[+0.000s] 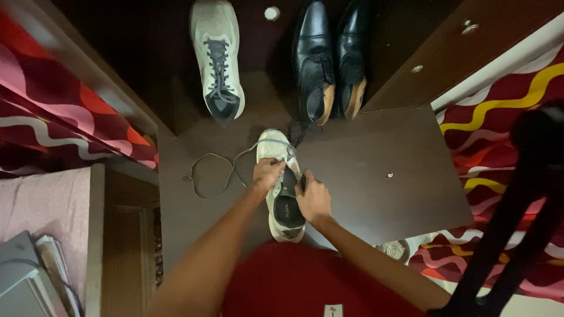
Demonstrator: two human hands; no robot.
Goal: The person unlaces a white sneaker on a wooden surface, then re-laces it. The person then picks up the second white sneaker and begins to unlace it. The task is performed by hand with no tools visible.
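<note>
Cream-white and grey, the sneaker (281,188) lies on the dark brown board (388,176), toe pointing away from the person, and everything else is placed from it. The left hand (267,174) is curled over the sneaker's left side near the tongue, fingers closed onto the upper where the grey lace (214,170) leaves the shoe; whether it pinches the lace itself cannot be told. The right hand (313,198) presses against the sneaker's right side by the dark opening, fingers bent inward and gripping the edge. The lace trails off to the left of the sneaker in a loose loop on the board. Beyond the sneaker's toe, inside the dark open cabinet (258,53), stands the matching sneaker (217,58) with its laces done up, and to the right of that a pair of black leather shoes (330,61) side by side.
</note>
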